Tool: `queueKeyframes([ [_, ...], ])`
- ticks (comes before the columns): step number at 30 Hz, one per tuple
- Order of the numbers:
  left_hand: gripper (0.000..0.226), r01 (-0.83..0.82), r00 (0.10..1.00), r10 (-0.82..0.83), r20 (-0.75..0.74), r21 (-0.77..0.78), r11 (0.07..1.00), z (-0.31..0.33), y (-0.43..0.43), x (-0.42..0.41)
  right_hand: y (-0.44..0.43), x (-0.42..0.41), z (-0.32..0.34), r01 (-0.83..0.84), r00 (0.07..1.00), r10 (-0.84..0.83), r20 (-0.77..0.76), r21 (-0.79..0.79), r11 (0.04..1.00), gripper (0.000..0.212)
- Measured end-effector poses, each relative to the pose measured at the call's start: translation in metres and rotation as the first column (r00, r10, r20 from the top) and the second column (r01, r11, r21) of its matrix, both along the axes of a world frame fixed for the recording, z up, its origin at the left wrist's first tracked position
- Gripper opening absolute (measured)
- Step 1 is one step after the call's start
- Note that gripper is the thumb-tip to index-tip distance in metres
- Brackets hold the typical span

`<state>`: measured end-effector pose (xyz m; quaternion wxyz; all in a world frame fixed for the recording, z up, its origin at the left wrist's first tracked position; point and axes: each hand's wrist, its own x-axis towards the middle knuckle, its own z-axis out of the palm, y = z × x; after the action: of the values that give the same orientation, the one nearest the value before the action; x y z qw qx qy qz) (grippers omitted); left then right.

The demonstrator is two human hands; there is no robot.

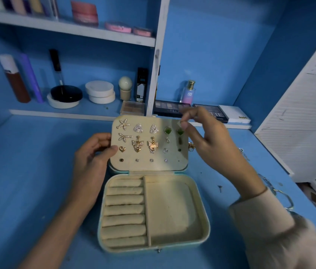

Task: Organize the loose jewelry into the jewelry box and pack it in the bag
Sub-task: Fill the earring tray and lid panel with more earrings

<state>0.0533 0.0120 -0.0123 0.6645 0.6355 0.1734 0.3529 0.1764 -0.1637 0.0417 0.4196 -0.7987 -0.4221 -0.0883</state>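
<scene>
Dim bluish light, soft shadows, wide-angle bending at edges, upper shelf blurred

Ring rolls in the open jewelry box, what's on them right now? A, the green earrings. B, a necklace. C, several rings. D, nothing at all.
D: the ring rolls lie bare in the jewelry box; the earrings sit on the earring panel above.
</scene>
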Motion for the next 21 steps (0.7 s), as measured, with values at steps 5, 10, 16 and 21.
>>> queueKeyframes([
  [5,0.029,-0.037,0.997,0.04,-0.073,0.044,0.998,0.001,-0.002,-0.002,0.018,-0.004,0.017,-0.114,0.993,0.109,-0.04,-0.147,0.983,0.006],
  [10,0.029,-0.257,0.961,0.272,-0.037,0.23,0.939,0.02,-0.022,-0.025,0.013,-0.009,0.018,-0.13,0.991,0.127,-0.028,-0.17,0.977,0.007],
  [16,0.029,0.266,0.953,-0.267,0.141,-0.81,0.523,0.034,-0.107,-0.033,0.006,-0.017,0.022,-0.134,0.991,0.132,-0.023,-0.155,0.979,0.021],
  [21,0.043,0.241,0.966,-0.151,0.211,-0.946,0.218,0.03,-0.115,-0.026,-0.002,-0.024,0.024,-0.129,0.99,0.135,0.027,-0.168,0.977,0.01],
])
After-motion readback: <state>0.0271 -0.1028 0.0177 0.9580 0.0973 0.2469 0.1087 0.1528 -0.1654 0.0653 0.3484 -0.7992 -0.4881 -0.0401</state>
